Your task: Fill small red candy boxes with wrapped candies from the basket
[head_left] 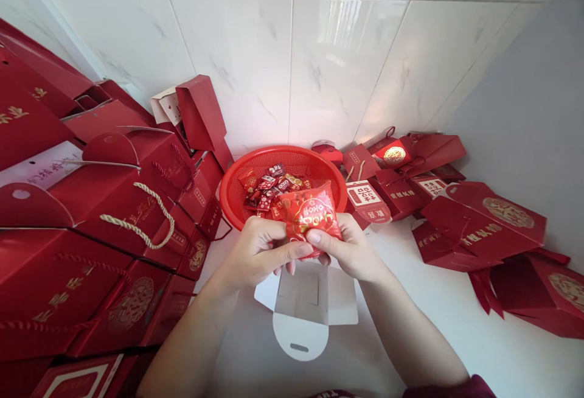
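Note:
Between my two hands is a red snack packet (310, 206) with gold and white lettering, held up in front of the basket. My left hand (262, 249) grips its lower left side, thumb across the front. On the other side my right hand (353, 244) pinches it, thumb pressed on the front. Below the packet stands an open paper box (301, 300), white inside, its flaps spread and a rounded flap with a slot toward me. Just behind, a red plastic basket (235, 160) holds several small wrapped candies (276, 188).
Red gift boxes (150, 215) with rope handles are stacked high along the left. More red boxes (483, 218) lie in a loose group on the right. A white tiled wall (237, 51) closes off the back of the white tabletop (401, 300).

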`<control>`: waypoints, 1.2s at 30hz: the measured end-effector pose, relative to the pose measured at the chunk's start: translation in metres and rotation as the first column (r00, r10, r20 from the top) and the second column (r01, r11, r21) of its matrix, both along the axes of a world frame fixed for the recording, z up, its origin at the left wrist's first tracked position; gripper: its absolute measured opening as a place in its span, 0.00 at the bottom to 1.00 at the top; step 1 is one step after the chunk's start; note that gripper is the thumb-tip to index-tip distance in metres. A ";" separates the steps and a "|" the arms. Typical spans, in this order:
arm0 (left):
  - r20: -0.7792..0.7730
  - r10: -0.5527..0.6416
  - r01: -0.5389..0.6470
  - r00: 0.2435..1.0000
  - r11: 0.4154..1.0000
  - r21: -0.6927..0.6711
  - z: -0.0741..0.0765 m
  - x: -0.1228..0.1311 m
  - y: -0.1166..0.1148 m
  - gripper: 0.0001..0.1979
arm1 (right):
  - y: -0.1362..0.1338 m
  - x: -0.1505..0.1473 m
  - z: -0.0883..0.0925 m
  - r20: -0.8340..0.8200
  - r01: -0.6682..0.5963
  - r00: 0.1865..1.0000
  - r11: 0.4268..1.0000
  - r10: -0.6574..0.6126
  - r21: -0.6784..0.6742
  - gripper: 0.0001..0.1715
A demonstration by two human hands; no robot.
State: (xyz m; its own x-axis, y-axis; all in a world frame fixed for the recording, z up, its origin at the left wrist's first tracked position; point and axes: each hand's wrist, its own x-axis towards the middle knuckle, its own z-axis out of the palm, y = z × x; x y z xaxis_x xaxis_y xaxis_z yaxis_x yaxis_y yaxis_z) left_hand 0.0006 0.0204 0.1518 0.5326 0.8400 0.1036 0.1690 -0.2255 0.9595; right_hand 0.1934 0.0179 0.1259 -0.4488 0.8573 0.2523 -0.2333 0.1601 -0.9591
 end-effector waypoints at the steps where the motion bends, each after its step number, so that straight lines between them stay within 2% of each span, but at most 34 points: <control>1: -0.013 0.001 -0.001 1.000 1.000 -0.001 0.000 0.000 0.000 0.24 | -0.001 0.000 0.000 0.012 0.012 1.000 1.000 -0.011 -0.008 0.20; 4: -0.016 0.011 -0.011 1.000 1.000 0.001 -0.001 0.002 0.001 0.23 | -0.005 0.000 0.003 0.066 0.085 0.994 0.994 -0.090 0.066 0.21; 8: 0.068 0.005 -0.008 0.998 0.999 0.034 -0.004 0.006 0.000 0.20 | -0.015 -0.001 0.004 0.132 0.212 0.961 0.953 -0.243 0.216 0.18; 11: 0.141 0.036 -0.045 0.989 0.997 0.066 -0.003 0.006 -0.002 0.17 | -0.017 -0.003 0.002 0.093 0.294 0.945 0.940 -0.313 0.176 0.15; 15: 0.105 0.040 -0.043 0.994 0.999 0.027 0.000 -0.002 -0.004 0.18 | -0.009 -0.003 0.001 -0.044 0.196 0.980 0.977 -0.193 0.088 0.18; 17: 0.084 0.009 -0.009 0.996 1.000 -0.001 0.001 -0.005 -0.003 0.18 | -0.006 -0.002 0.001 -0.109 0.222 0.970 0.974 -0.215 0.052 0.21; 20: 0.132 -0.020 0.019 0.991 1.000 0.008 0.000 -0.004 -0.001 0.14 | -0.005 0.000 0.005 -0.057 0.292 0.956 0.954 -0.289 0.064 0.19; 23: 0.171 0.041 -0.042 0.984 0.999 0.001 -0.001 -0.001 0.000 0.15 | -0.009 0.000 0.008 0.061 0.273 0.956 0.944 -0.288 0.185 0.14; 26: 0.134 0.107 -0.108 0.985 0.994 0.002 0.001 0.000 -0.001 0.12 | -0.011 -0.001 0.008 0.123 0.250 0.950 0.933 -0.289 0.257 0.14; 31: 0.143 0.117 -0.131 0.983 0.987 0.093 0.005 0.000 -0.004 0.12 | -0.009 0.000 0.006 0.063 0.126 0.988 0.972 -0.141 0.197 0.12; 36: 0.152 0.097 -0.113 0.984 0.989 0.095 0.004 -0.003 0.001 0.12 | -0.008 0.000 0.008 0.054 0.124 0.989 0.966 -0.140 0.226 0.07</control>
